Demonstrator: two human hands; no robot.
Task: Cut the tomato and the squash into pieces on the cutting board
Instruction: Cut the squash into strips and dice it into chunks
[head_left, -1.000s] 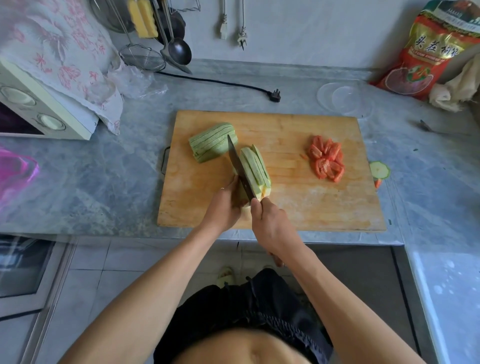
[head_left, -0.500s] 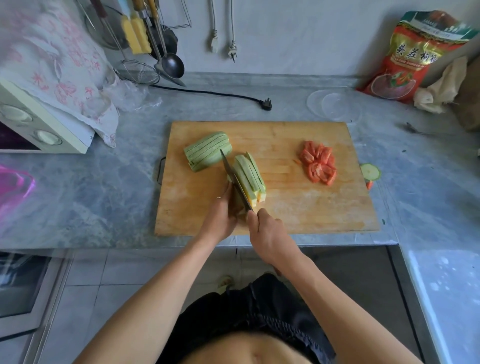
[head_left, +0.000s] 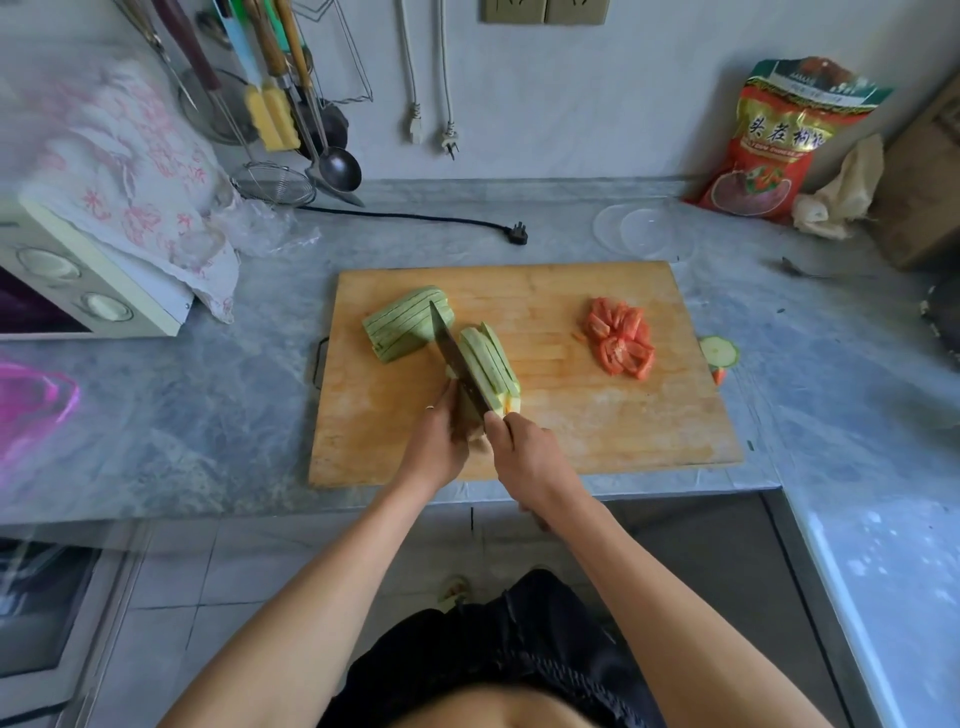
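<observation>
Nearest the camera: two bare forearms reach from the bottom edge toward the cutting board (head_left: 597, 426), which lies on the grey marble counter (head_left: 182, 405).

Right hand (head_left: 530, 457): fingers closed around the knife (head_left: 460, 361) handle, blade angled away and to the left, edge down into the squash. Left hand (head_left: 439, 441): curled on the near end of the sliced squash (head_left: 493, 364), just left of the blade, fingers bent; the piece under it is mostly hidden.

Sliced squash: pale green strips leaning together, right of the blade, mid-board. Second squash section (head_left: 405, 322): also cut into strips, lies on the far-left part of the board, touching the blade tip region.

Tomato pieces (head_left: 621, 343): red heap on the right half of the board, well apart from the squash.

Off the board's right edge: one round squash end (head_left: 719, 352) on the counter.

Far: a black plug (head_left: 517, 234), a clear lid (head_left: 641, 231), a red bag (head_left: 774, 145) against the wall, hanging utensils (head_left: 291, 104).
</observation>
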